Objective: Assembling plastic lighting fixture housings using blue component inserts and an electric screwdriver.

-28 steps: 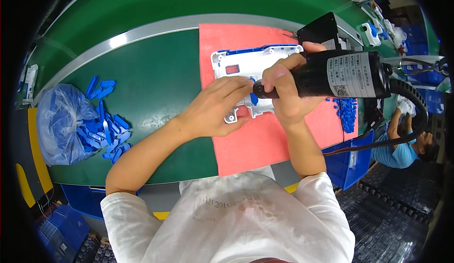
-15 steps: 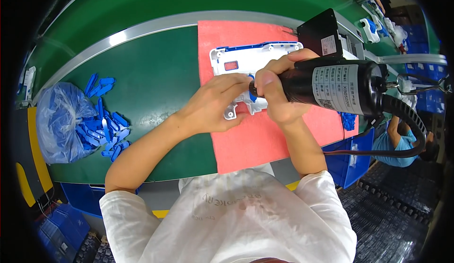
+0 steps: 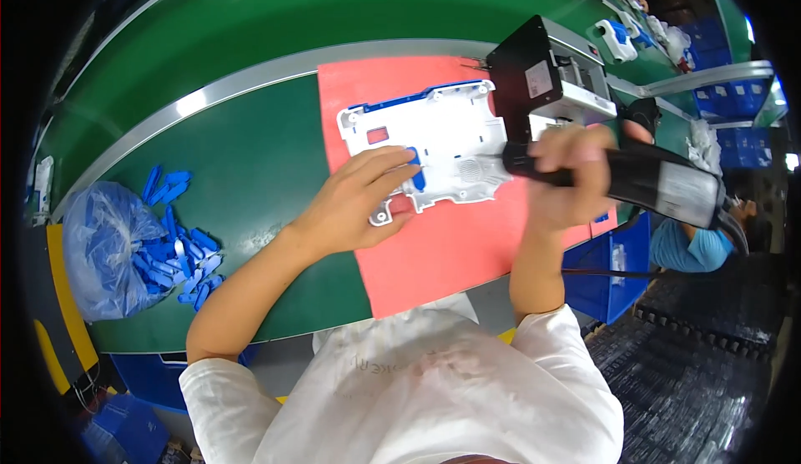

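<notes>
The left hand [image 3: 355, 201] lies over the near left part of a white shell [image 3: 450, 138], its fingers set close together and slightly bent. The fingertips touch a narrow blue piece [image 3: 419, 179] that sits in the shell, standing roughly from near to far. The thumb is held apart from them, beside a cut-out in the shell's near edge; whether thumb and fingers pinch the shell between them cannot be told.

The right hand [image 3: 571, 172] has its fingers closed around a black power tool [image 3: 630, 179], blurred, which lies slanted with its narrow end to the left. That end appears over the right edge of the shell, well apart from the blue piece; whether it touches the shell is unclear.

The shell lies hollow side up on a pink mat [image 3: 434, 264], a blue strip [image 3: 405, 101] along its far edge. The mat covers part of the green desk [image 3: 259, 143]. At the left of the desk, loose blue parts [image 3: 188, 255] are heaped against a clear plastic bag [image 3: 108, 247]. A black box-shaped device [image 3: 513, 68] stands at the far right of the mat.
</notes>
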